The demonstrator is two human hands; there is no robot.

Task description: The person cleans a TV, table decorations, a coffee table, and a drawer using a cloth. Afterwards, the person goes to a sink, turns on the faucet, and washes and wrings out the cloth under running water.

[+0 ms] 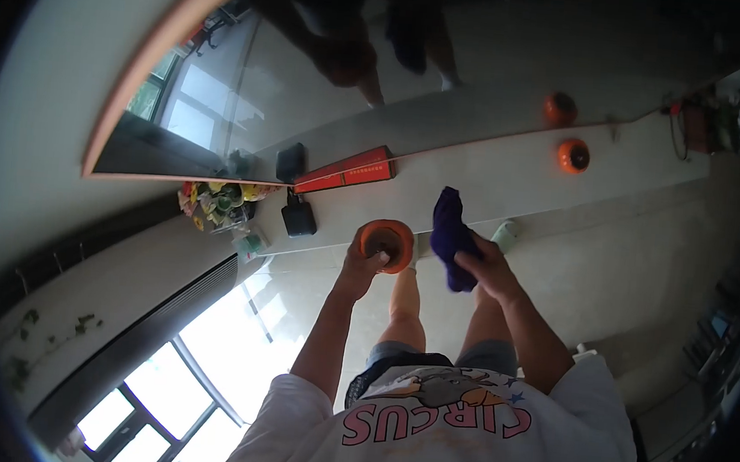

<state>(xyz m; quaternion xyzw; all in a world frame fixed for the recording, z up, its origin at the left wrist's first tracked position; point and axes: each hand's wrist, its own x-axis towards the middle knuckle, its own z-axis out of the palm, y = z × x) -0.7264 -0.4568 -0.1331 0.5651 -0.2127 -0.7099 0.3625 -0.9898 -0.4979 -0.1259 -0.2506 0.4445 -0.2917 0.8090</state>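
Note:
My left hand [364, 266] is closed on the rim of a round orange pot [400, 230], with the thumb over the edge of its dark hollow. What is inside the hollow cannot be made out. A bunched purple cloth [449, 235] hangs from my right hand [489, 269], whose fingers are wrapped round its lower part. The pot and the cloth are apart, both held in front of the pale ledge.
On the ledge [477, 174] stand another orange pot [573, 156], a long red box [348, 175] and a black box [299, 217]. Flowers [218, 201] are at its left end, a potted plant [704, 121] at its right. A dark reflective screen [485, 59] rises behind.

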